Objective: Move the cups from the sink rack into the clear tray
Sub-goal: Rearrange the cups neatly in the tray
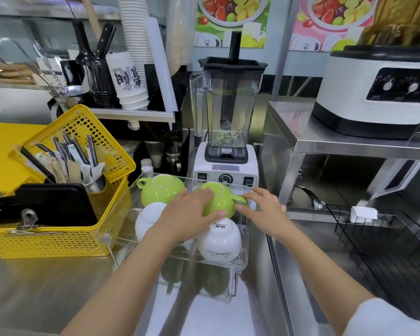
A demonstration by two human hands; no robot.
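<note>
The clear tray (121, 229) stands on the steel counter and holds several upside-down cups. A green cup (159, 190) sits at its back left, a white cup (147, 218) at the front left and another white cup (220, 241) at the front right. My left hand (187, 217) rests on a second green cup (222, 202) at the back right, fingers around its side. My right hand (262, 209) touches that cup's handle with its fingertips. The black wire sink rack (374, 241) on the right shows no cups.
A yellow basket (58, 241) with cutlery stands left of the tray. A blender (226, 132) rises right behind the tray. A steel shelf (337, 144) with a white appliance (378, 93) overhangs the sink and its tap (310, 195).
</note>
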